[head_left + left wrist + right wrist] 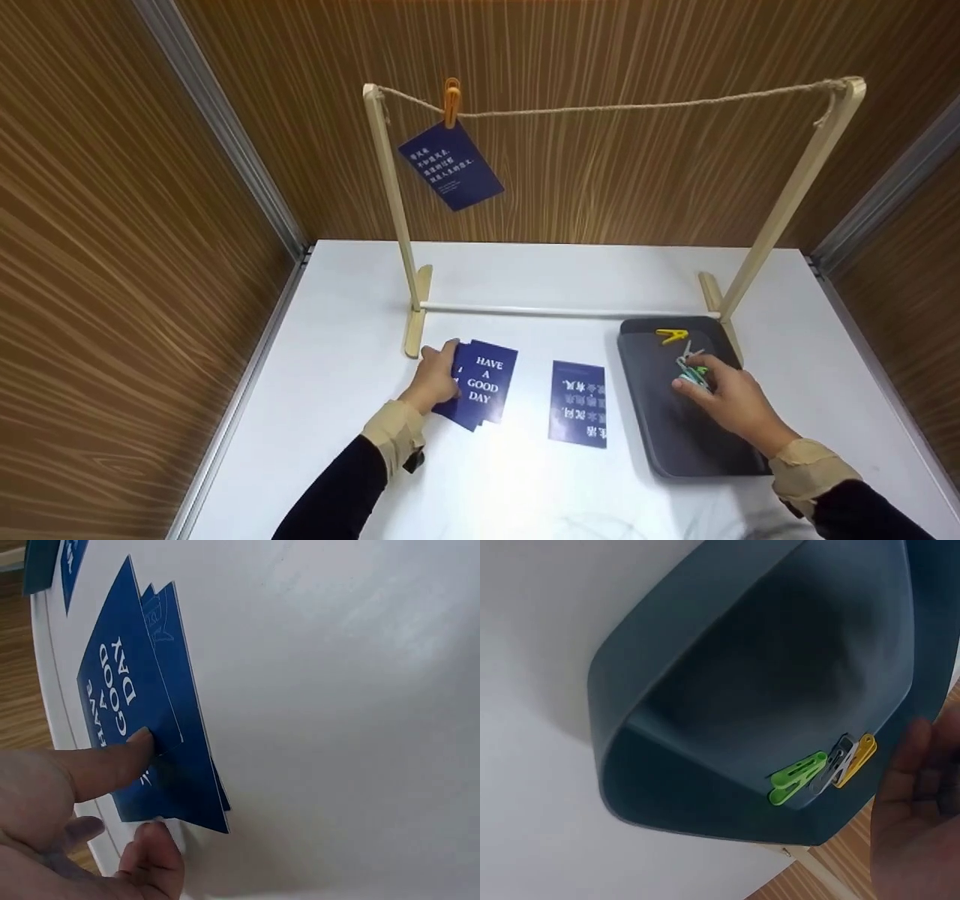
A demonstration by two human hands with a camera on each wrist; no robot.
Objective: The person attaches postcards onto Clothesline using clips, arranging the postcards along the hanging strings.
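My left hand (442, 375) rests on a fanned stack of dark blue cards (484, 384) whose top one reads "HAVE A GOOD DAY". In the left wrist view a straight finger (135, 744) presses the top card (127, 690), with the thumb beside the stack's near corner. My right hand (712, 390) reaches into a dark tray (667, 442), its fingertips at a green peg (799, 776) and a grey peg (832, 765). A yellow peg (671, 335) lies just beyond. In the right wrist view the hand (922, 810) is relaxed and holds nothing.
A single blue card (578, 403) lies between the stack and the tray. A wooden rack (394, 202) with a string (637, 106) stands behind; an orange peg (451, 101) holds a blue card (450, 166) on it at the left. Wood-panelled walls enclose the white table (345, 322).
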